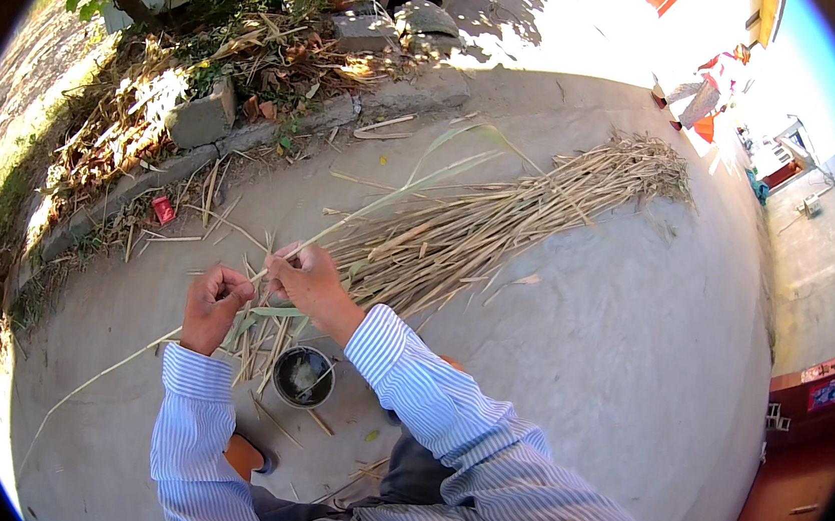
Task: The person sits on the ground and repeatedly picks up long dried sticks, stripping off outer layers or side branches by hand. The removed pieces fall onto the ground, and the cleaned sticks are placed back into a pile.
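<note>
A long, pale green reed stalk (367,209) with narrow leaves runs slantwise across the view, held in both hands above the ground. My left hand (215,307) is closed, its thumb and fingers pinching the stalk's lower part. Close beside it, my right hand (310,283) grips the same stalk a little higher up. The stalk's thin end trails off to the lower left, while its leafy end reaches over a large bundle of dry stalks (501,223). Below my hands stands a round metal pot (304,377) with murky liquid in it, amid short cut stalk pieces (253,345).
A low curb (326,116) borders a bed of dry leaves and plants at the left. Near it lie a concrete block (202,114) and a small red packet (163,209). At the far right top, a person (705,92) is on the concrete ground.
</note>
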The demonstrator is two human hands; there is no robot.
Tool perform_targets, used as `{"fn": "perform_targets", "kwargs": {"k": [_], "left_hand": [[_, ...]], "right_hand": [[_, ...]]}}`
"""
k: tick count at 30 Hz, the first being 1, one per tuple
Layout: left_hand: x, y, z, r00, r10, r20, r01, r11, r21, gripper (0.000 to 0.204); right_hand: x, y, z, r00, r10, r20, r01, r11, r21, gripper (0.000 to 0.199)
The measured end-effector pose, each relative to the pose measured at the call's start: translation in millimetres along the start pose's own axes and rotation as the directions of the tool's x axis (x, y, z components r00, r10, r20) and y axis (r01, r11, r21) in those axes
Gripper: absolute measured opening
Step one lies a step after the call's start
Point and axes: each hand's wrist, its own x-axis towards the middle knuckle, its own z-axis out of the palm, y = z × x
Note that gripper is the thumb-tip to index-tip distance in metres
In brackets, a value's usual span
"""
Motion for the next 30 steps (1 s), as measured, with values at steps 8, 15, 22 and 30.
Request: {"fn": "perform_targets", "kwargs": {"k": [8, 15, 22, 30], "left_hand": [[3.8, -7.7, -5.6, 0.993, -0.045, 0.112, 0.062, 0.987, -0.15, 0.011], [7.3, -37.2, -65.9, 0.903, -0.18, -0.389, 0.009, 0.915, -0.403, 0.017], [-21.5, -53.4, -137.1, 0.709, 0.024, -0.705, 0.068, 0.993, 0.101, 0.02], [-29.3, -40.8, -73.9, 0.991, 0.095, -0.1, -0.062, 0.955, 0.29, 0.03]], "right_hand": [[0.2, -2.7, -2.3, 0.999, 0.024, 0.039, -0.019, 0.994, -0.11, 0.018], [-4.6, -5.6, 4.9, 0.995, 0.083, 0.054, -0.08, 0.995, -0.06, 0.018], [-4.2, -24.6, -20.5, 0.999, 0.011, 0.045, -0.012, 1.0, 0.017, 0.022], [4.9, -22.2, -10.0, 0.997, -0.053, 0.062, 0.049, 0.997, 0.064, 0.028]]}}
